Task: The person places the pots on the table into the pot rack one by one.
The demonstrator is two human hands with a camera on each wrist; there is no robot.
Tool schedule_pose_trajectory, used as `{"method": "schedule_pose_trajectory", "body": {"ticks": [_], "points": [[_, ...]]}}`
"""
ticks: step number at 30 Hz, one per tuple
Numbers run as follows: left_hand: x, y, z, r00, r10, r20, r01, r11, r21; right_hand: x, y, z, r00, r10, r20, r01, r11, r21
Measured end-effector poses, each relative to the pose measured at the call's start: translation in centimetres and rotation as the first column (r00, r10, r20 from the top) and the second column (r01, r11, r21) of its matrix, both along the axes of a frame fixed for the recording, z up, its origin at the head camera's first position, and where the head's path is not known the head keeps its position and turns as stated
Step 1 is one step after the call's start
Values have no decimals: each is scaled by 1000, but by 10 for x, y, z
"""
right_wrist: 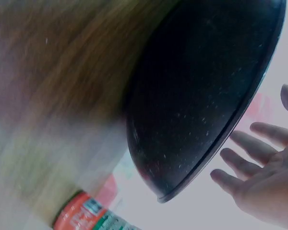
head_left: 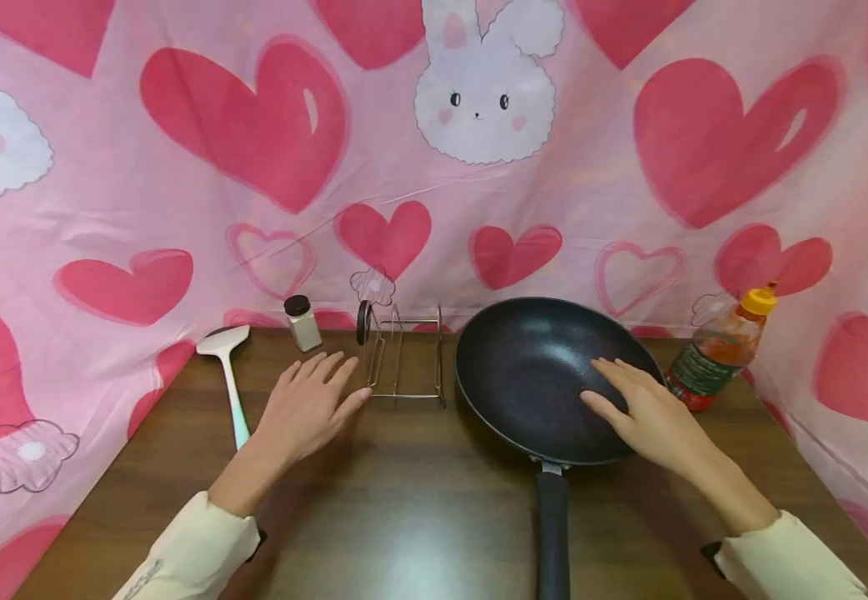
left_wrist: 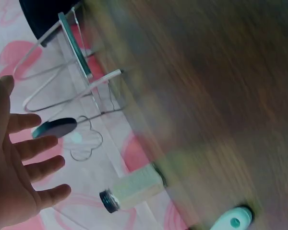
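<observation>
A black frying pan (head_left: 524, 383) stands on the table, its handle (head_left: 553, 533) toward the near edge. Over the pan's right side hovers my right hand (head_left: 647, 408), fingers extended and holding nothing; the right wrist view shows the hand (right_wrist: 264, 163) beyond the pan's rim. My left hand (head_left: 306, 408) is spread above the table, also holding nothing. Just past its fingertips are a wire rack (head_left: 403, 395) with a dark round disc and a small shaker jar (head_left: 304, 325) with a black lid. A white spatula (head_left: 229, 371) with a mint handle lies left of it.
A sauce bottle (head_left: 722, 346) with a yellow cap stands right of the pan, near the back. The brown wooden table (head_left: 403, 500) ends at a pink cloth (head_left: 388, 158) with hearts and rabbits, hanging behind and at both sides.
</observation>
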State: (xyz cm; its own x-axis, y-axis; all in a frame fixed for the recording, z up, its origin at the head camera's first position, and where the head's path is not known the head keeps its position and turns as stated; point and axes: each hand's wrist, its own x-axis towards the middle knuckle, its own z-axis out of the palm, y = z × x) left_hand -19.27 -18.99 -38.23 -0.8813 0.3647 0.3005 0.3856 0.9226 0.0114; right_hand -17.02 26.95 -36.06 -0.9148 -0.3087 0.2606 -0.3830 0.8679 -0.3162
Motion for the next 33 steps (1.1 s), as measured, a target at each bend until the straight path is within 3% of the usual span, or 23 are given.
{"method": "schedule_pose_trajectory", "body": {"ticks": [4, 8, 11, 14, 17, 20, 22, 24, 29, 31, 33], "points": [[1, 9, 2, 999, -45, 8, 44, 994, 104, 6, 0, 2, 999, 21, 44, -15, 991, -136], [5, 18, 6, 996, -89, -5, 88, 974, 209, 8, 0, 5, 993, 58, 98, -31, 967, -251], [9, 27, 8, 992, -125, 11, 117, 954, 277, 10, -1, 7, 985, 103, 142, -45, 931, -361], [13, 35, 9, 984, -164, 68, 132, 930, 342, 13, -1, 9, 968, 147, 202, -37, 884, -466], [16, 43, 8, 968, -203, 149, 126, 903, 411, 15, 0, 11, 933, 224, 282, -20, 814, -581], [20, 49, 7, 942, -248, 227, 114, 870, 480, 16, 2, 11, 889, 303, 344, 6, 743, -669], [21, 53, 6, 919, -282, 274, 104, 845, 524, 16, 4, 10, 861, 341, 377, 23, 715, -699], [22, 57, 4, 890, -329, 314, 96, 811, 577, 17, 6, 9, 832, 375, 408, 37, 697, -716], [23, 68, 0, 811, -449, 375, 85, 725, 683, 18, 9, 4, 734, 463, 497, 82, 667, -741], [24, 73, -2, 788, -482, 384, 93, 709, 699, 19, 10, 4, 707, 470, 528, 113, 662, -741], [25, 77, -4, 770, -503, 393, 105, 707, 700, 18, 12, 3, 697, 466, 546, 135, 662, -737]]}}
